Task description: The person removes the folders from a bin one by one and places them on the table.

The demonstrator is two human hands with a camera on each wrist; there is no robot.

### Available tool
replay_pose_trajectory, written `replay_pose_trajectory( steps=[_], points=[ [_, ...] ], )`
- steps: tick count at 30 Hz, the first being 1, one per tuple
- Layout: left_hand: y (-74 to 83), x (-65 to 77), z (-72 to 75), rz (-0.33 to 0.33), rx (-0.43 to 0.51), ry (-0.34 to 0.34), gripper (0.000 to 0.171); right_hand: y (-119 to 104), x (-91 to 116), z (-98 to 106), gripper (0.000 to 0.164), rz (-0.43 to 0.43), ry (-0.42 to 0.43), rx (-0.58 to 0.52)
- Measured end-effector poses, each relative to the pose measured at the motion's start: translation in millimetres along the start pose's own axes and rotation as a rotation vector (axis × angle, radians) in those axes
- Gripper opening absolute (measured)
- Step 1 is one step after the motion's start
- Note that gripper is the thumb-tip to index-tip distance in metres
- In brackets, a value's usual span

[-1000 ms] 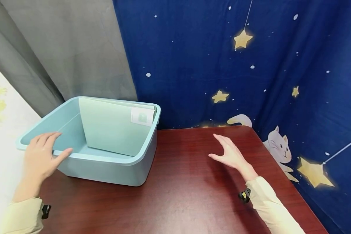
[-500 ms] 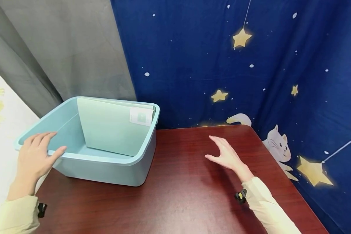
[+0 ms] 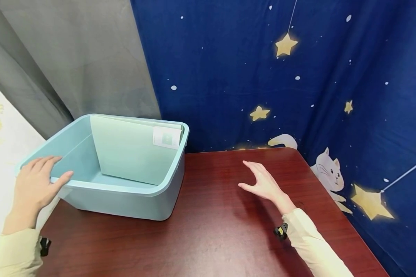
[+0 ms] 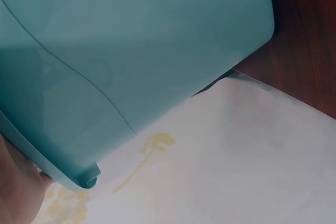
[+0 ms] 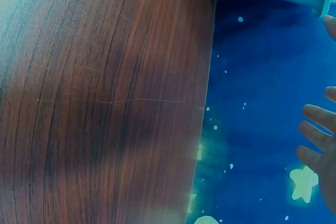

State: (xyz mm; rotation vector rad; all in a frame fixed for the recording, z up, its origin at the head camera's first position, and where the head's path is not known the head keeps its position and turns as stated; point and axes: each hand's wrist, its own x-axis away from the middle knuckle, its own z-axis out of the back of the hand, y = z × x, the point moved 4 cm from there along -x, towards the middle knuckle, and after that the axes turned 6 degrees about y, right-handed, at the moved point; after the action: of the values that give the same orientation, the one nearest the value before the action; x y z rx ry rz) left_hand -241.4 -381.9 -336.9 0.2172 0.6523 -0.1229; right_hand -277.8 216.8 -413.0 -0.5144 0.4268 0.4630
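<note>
A light blue plastic bin (image 3: 124, 204) stands on the left part of the dark red-brown table. Leaning upright inside it against the back wall is a pale green flat panel (image 3: 128, 152) with a white label (image 3: 167, 137) at its upper right. My left hand (image 3: 34, 188) is at the bin's front left corner, fingers loosely bent and thumb spread apart, overlapping the rim in the head view. In the left wrist view, part of that hand (image 4: 18, 182) appears close by the rim. My right hand (image 3: 263, 185) hovers over the table right of the bin, fingers and thumb apart, holding nothing.
The wooden table (image 3: 215, 231) ends at a right edge and a back edge. Behind it hang a grey curtain (image 3: 90, 57) and a dark blue curtain (image 3: 222, 69) printed with stars and a cat. White fabric with yellow prints (image 4: 252, 171) lies past the table's left side.
Both hands have drifted left, the left one along the bin's front left corner, the right one a little nearer the bin. The bin and the panel stay nearly in place.
</note>
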Motion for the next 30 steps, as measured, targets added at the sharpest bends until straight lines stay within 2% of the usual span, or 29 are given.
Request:
replay_pose_trajectory(
  steps=[9,30],
  points=[
    [-0.4,0.6,-1.0,0.011,-0.006,0.011,0.065,-7,-5,0,0.078,0.001,0.016,-0.032],
    [-2.7,2.3,-1.1,0.045,0.015,0.053,0.063,-47,-48,-3,0.075,0.015,0.06,-0.137]
  ],
)
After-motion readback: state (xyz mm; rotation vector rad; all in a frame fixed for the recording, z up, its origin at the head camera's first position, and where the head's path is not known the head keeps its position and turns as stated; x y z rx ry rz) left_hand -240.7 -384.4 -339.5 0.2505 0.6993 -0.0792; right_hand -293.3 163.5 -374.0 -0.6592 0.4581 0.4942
